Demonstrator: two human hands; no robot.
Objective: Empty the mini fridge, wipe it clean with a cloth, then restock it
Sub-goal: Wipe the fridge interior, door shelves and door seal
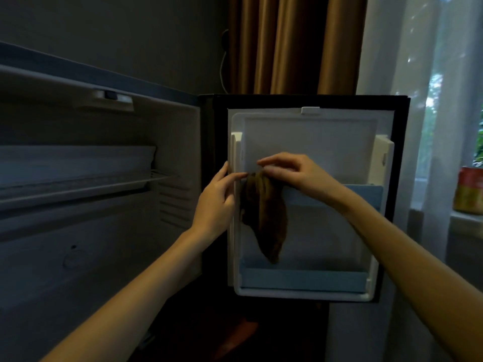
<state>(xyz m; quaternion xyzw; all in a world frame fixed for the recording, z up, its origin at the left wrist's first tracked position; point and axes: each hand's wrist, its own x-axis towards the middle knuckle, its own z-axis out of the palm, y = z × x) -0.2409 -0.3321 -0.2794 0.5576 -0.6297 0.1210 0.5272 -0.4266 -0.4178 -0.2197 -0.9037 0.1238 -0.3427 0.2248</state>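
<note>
The mini fridge stands open, its white cavity (pixel 86 231) on the left with a wire shelf (pixel 78 184) and nothing on it. The open door (pixel 311 142) faces me, its blue-fronted door bins (pixel 303 280) bare. A brown cloth (pixel 266 218) hangs in front of the door's inner panel. My left hand (pixel 217 202) pinches the cloth's top left corner beside the door's hinge edge. My right hand (pixel 295 173) pinches the top of the cloth just to the right, fingers curled over it.
A brown curtain (pixel 295 43) and a sheer white curtain (pixel 423 74) hang behind the door. A red and yellow container (pixel 467 189) stands on the windowsill at far right. A cable (pixel 222 69) runs down the wall. The floor below is dark.
</note>
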